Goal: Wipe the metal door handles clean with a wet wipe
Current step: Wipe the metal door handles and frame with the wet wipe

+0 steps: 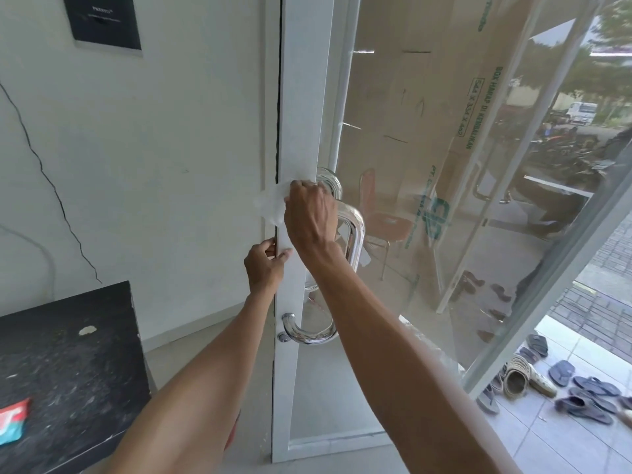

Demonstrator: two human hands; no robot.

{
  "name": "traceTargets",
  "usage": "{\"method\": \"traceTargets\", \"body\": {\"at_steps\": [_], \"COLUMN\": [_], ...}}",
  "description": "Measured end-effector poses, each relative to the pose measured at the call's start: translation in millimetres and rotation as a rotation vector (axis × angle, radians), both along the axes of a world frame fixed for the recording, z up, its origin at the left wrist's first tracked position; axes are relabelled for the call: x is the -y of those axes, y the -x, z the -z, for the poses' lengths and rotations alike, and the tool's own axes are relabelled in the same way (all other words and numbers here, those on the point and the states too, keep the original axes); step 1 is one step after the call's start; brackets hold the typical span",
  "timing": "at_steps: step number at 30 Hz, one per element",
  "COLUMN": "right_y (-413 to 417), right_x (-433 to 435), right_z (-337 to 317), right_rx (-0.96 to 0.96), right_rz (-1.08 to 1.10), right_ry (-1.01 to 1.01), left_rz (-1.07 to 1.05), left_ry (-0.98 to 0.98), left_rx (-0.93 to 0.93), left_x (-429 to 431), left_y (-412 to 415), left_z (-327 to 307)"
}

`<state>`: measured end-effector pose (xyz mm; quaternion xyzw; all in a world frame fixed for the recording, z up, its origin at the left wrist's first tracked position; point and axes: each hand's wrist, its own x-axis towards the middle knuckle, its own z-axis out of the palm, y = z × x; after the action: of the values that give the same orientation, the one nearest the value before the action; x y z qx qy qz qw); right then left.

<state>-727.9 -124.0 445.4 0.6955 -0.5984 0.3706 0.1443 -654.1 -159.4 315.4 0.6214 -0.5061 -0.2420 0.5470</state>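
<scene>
right hand [309, 217] fingers bunched on wet wipe [272, 205] at handle [354, 234], left hand [265, 265] fingers pinching door edge [290, 131]

bright daylight, wide-angle edge distortion

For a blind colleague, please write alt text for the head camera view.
A person's right hand presses a white wet wipe at the top of a shiny metal door handle on a white-framed glass door, while the left hand grips the door's edge below it. Sandals lie outside.
</scene>
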Motion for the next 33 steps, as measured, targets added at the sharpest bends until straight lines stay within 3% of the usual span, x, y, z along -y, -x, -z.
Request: {"method": "traceTargets", "body": {"at_steps": [8, 16, 23, 29, 33], "right_y": [14, -9, 32, 13, 20], "right_x": [-25, -17, -37, -30, -12], "right_z": [1, -22, 0, -13, 0], "right_rx": [-0.082, -0.206, -0.178, -0.321, -0.291], "right_rz": [0.296, 0.056, 0.129, 0.065, 0.028], "right_ry": [-0.043, -0.16, 0.052, -0.002, 0.033], "left_rz": [0.0, -0.016, -0.007, -0.033, -0.003], "left_ry": [0.034, 0.035, 0.047, 0.027, 0.008], "left_rx": [-0.028, -0.009, 0.019, 0.035, 0.051], "left_x": [0, -5, -6, -7, -7], "left_y": [-4, 0, -4, 1, 0], "left_z": [4, 3, 0, -2, -6]}}
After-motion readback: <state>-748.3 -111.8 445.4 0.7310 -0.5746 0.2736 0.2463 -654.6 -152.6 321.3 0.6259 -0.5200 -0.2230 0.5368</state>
